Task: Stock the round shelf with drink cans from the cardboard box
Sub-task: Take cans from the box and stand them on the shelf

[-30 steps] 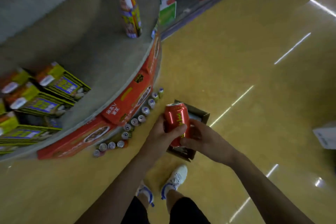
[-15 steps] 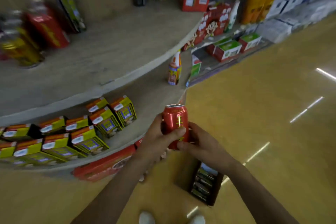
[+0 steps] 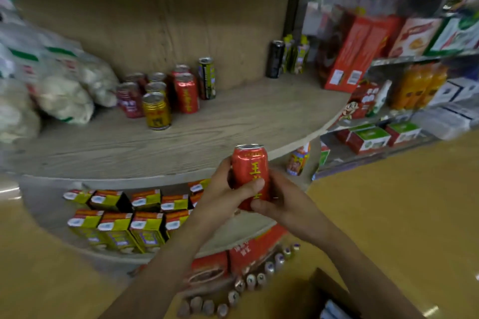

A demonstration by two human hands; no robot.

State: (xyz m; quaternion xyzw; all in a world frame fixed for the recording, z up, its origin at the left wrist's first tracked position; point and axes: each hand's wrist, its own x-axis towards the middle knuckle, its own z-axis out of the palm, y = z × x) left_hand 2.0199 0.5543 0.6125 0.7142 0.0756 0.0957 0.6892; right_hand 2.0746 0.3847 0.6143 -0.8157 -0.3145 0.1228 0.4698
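While the cardboard box (image 3: 328, 290) sits below, the left grip (image 3: 220, 195) and right grip (image 3: 286, 206) both clasp the red can (image 3: 250, 171) upright, just short of the round shelf (image 3: 233, 127). Rushed, it could clip the shelf edge or topple the cans (image 3: 158, 97) standing farther back.

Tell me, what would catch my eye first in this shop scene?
The red drink can in the middle, held upright by the left hand and the right hand, just in front of the round wooden shelf. Behind it, a small cluster of red and gold cans stands on that shelf, and rows of yellow-green cartons fill the tier below.
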